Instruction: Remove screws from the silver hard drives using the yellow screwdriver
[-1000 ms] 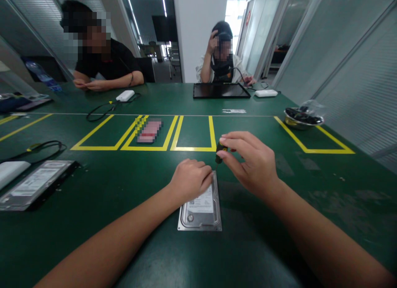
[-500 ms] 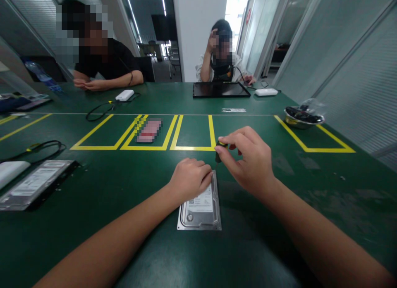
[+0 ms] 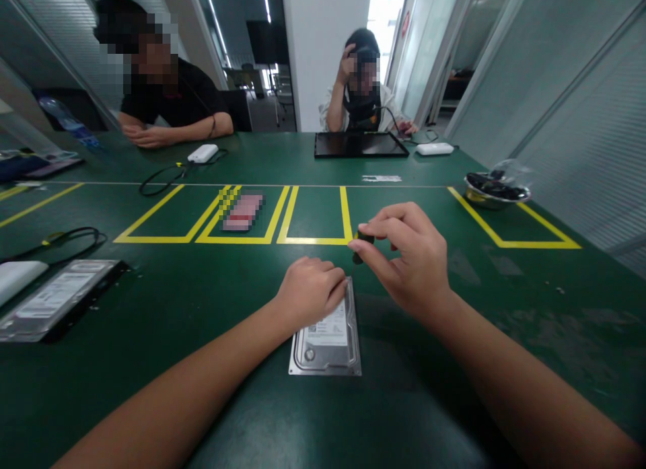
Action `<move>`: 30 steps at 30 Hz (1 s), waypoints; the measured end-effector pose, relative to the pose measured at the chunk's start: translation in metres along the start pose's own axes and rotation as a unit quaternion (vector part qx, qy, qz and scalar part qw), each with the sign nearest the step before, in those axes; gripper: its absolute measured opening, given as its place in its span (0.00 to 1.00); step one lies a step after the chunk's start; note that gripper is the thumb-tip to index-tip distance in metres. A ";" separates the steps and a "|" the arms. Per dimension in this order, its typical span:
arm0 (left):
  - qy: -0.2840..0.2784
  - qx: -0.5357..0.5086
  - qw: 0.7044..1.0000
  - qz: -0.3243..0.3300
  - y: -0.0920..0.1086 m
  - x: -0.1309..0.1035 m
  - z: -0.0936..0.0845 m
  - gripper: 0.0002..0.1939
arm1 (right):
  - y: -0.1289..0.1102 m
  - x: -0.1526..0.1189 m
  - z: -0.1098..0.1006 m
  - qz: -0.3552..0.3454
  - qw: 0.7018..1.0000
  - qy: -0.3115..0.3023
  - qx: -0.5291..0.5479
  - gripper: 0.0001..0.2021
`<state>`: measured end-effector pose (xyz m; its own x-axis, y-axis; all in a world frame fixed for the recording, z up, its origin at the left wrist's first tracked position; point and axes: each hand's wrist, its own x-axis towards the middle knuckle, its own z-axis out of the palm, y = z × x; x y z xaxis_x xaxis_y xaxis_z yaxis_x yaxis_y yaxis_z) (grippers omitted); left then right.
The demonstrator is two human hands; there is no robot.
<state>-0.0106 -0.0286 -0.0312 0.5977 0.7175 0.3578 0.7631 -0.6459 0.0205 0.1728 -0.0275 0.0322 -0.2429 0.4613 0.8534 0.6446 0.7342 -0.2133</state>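
A silver hard drive (image 3: 328,351) with a white label lies flat on the green table in front of me. My left hand (image 3: 311,291) is closed over its far left part, the fingers curled at the drive's far edge and hiding that end. Just beyond the far right corner, my right hand (image 3: 408,254) pinches the dark handle of a small screwdriver (image 3: 357,258) between thumb and fingers. The tool points down toward the drive's far right corner; its thin tip is too small to make out.
At the left lie another hard drive (image 3: 65,297) and a white power bank (image 3: 20,280). Yellow tape (image 3: 313,241) marks the table (image 3: 227,402). A bowl of dark items (image 3: 492,193) stands right. Two people sit opposite, near a black panel (image 3: 361,145).
My right hand has shifted slightly to the right and turned a little, with the screwdriver still pinched. My left hand and the drive look nearly unchanged.
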 end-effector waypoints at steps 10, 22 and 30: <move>-0.006 -0.003 1.000 -0.002 0.000 0.000 -0.001 0.16 | 0.001 0.003 0.001 0.011 0.999 -0.020 0.032 0.06; 0.007 -0.003 1.000 0.004 0.000 0.000 0.000 0.16 | -0.003 0.003 0.000 -0.023 0.998 -0.041 0.050 0.12; 0.007 0.000 1.000 0.005 -0.001 0.000 0.000 0.16 | 0.000 0.002 0.001 -0.019 0.999 -0.036 0.029 0.12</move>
<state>-0.0110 -0.0282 -0.0313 0.6020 0.7069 0.3713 0.7570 -0.6532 0.0164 0.1716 -0.0264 0.0340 -0.3197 0.4648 0.8257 0.5918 0.7785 -0.2091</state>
